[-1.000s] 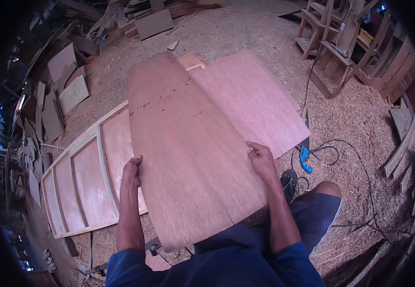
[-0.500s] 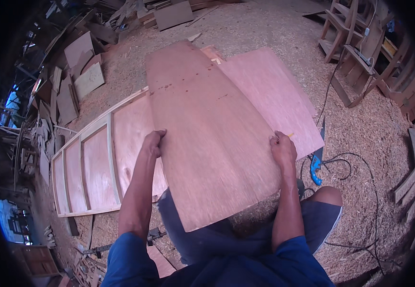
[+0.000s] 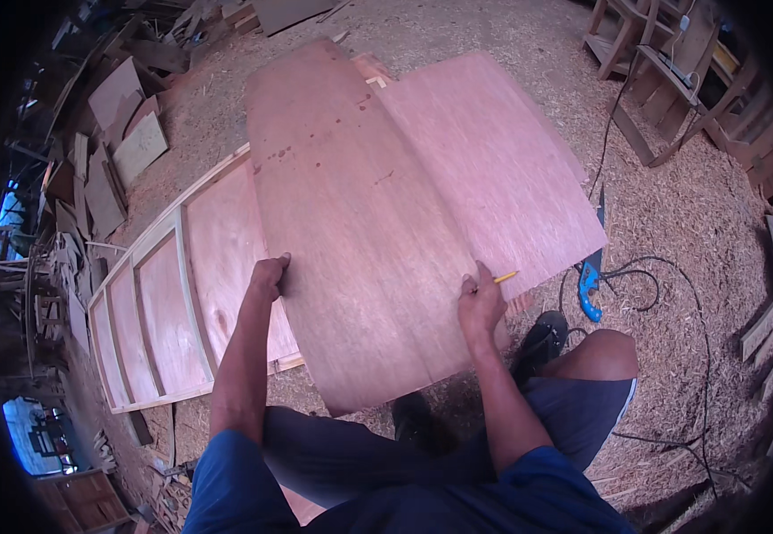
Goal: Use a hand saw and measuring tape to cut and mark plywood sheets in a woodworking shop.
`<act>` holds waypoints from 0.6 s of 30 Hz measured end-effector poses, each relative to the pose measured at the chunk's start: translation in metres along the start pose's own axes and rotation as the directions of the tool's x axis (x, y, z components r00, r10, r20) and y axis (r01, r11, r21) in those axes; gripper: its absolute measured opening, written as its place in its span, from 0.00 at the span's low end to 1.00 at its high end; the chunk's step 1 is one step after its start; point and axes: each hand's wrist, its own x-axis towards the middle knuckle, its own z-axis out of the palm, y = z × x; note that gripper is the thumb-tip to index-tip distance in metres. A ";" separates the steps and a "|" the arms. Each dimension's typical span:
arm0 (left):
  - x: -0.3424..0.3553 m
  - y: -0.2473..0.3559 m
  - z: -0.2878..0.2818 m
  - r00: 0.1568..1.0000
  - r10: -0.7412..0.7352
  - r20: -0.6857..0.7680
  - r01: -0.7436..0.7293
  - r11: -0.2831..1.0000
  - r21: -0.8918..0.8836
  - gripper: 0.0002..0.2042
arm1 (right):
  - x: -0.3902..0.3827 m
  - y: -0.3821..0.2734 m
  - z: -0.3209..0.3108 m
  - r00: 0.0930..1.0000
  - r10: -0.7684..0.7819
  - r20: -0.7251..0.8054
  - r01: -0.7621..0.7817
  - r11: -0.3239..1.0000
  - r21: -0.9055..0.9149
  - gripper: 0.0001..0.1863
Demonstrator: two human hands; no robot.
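A large brownish plywood sheet (image 3: 351, 222) with dark spots slants across the middle, over part of a framed panel and a pinkish plywood sheet. My left hand (image 3: 269, 274) grips its left edge, thumb on top and fingers mostly hidden beneath. Closed at the opposite edge, my right hand (image 3: 482, 307) holds the sheet too, and a yellow pencil (image 3: 505, 277) sticks out of it. The pinkish plywood sheet (image 3: 502, 151) lies to the right, partly covered. On the left, the curved panel (image 3: 226, 267) shows pale wooden ribs and a rim.
A blue-handled handsaw (image 3: 590, 289) lies right of the pinkish sheet, beside a black cable (image 3: 698, 347). Wooden chair-like frames (image 3: 662, 98) stand at the upper right. Board offcuts (image 3: 141, 147) are piled at the upper left. Wood shavings (image 3: 644, 222) cover the floor.
The brownish sheet and my right hand have moved left, exposing more of the pinkish sheet. The pencil shows more fully. The view has shifted, and a dark shoe now shows by my right knee.
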 end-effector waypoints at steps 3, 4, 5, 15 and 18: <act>0.012 -0.010 -0.014 0.994 -0.006 -0.112 0.015 0.997 0.081 0.30 | -0.028 0.011 0.018 0.999 -0.044 0.002 0.043 0.989 0.145 0.22; 0.012 -0.013 -0.016 0.994 0.030 -0.101 -0.022 0.997 0.080 0.30 | -0.034 0.014 0.022 0.999 -0.007 0.045 -0.001 0.986 0.168 0.23; 0.009 -0.017 -0.017 0.991 0.078 -0.113 -0.068 0.994 0.086 0.30 | -0.039 0.017 0.025 0.999 -0.044 0.026 0.037 0.978 0.207 0.23; -0.012 -0.044 -0.023 0.984 0.094 -0.150 -0.118 0.980 -0.159 0.24 | -0.051 0.006 0.020 0.991 -0.135 0.018 0.134 0.989 0.068 0.24; 0.010 -0.043 -0.035 0.993 0.014 -0.115 -0.029 0.991 -0.131 0.24 | -0.061 0.008 0.008 0.996 -0.092 -0.003 0.092 0.996 0.005 0.22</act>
